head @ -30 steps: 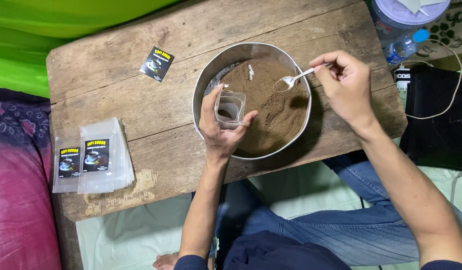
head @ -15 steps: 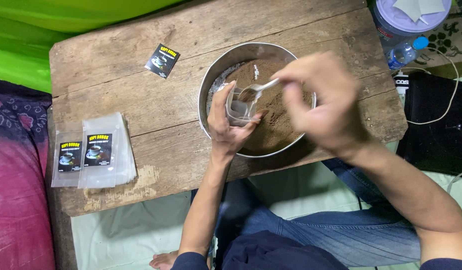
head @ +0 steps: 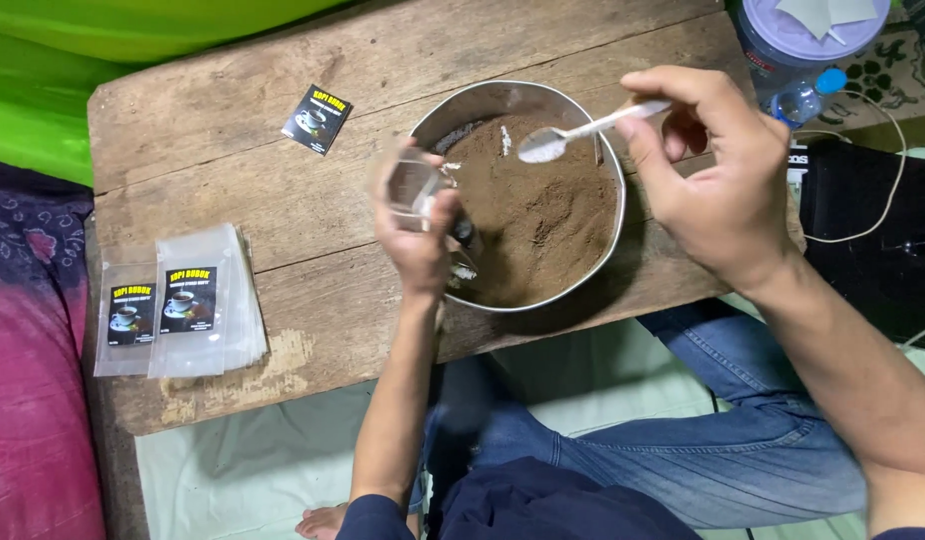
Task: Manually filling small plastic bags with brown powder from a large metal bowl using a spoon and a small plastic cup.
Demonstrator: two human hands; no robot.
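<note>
A round metal bowl of brown powder sits on a worn wooden table. My left hand holds a small clear plastic pouch at the bowl's left rim. My right hand pinches a white plastic spoon, its scoop hovering over the powder near the bowl's far side. The pouch is blurred and I cannot tell how much powder is in it.
A stack of clear pouches with black labels lies at the table's left end. One loose black label lies near the far edge. A lidded plastic jar, a small bottle and a white cable are at right.
My right hand has lifted the spoon away from the pouch and back over the bowl's far side. My left hand has shifted the pouch slightly left, toward the rim.
</note>
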